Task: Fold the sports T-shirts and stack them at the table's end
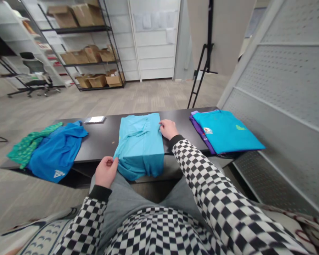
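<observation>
A light blue T-shirt (139,145) lies folded lengthwise on the black table (103,140), its near end bunched and hanging over the table's front edge. My left hand (106,171) is at its near left edge, fingers curled against the cloth. My right hand (168,129) rests on its far right edge. Whether either hand pinches the cloth is hidden. Left of it lie a crumpled blue shirt (57,152) and a green patterned garment (29,143). A folded turquoise shirt (223,131) sits on a purple garment (200,132) to the right.
A phone-like flat device (95,119) lies at the table's far edge. A white perforated panel (281,88) stands close on the right. Behind the table are a black tripod stand (202,60), metal shelves (82,46) holding cardboard boxes, and an office chair (34,71).
</observation>
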The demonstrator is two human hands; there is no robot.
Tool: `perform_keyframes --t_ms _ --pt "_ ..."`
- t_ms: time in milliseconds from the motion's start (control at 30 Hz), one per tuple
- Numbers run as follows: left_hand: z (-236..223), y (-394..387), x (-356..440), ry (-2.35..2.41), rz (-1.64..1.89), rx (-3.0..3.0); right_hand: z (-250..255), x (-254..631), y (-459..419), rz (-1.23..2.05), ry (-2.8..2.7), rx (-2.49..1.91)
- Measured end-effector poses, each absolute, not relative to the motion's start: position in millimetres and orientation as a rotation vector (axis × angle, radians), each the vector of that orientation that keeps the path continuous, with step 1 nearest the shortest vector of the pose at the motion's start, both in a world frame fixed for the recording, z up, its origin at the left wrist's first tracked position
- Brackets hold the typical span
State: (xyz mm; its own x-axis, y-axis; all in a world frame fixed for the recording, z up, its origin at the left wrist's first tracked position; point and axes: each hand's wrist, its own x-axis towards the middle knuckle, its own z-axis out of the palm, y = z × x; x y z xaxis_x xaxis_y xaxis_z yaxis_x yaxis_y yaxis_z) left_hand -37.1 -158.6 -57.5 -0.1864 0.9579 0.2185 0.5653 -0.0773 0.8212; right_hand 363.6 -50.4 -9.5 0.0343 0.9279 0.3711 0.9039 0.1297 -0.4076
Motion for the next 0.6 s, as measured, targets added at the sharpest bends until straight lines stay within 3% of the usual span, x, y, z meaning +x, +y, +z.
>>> perform_keyframes --t_ms 333,600 --pt "-31.7 -166.2 4.6 1.834 1.022 2.01 -21.3 345.1 -160.9 0.164 -1.769 -1.367" --pt "-39.1 -158.3 -14.4 2.02 1.001 1.85 -90.8 312.4 -291.1 0.584 -1.85 -1.214"
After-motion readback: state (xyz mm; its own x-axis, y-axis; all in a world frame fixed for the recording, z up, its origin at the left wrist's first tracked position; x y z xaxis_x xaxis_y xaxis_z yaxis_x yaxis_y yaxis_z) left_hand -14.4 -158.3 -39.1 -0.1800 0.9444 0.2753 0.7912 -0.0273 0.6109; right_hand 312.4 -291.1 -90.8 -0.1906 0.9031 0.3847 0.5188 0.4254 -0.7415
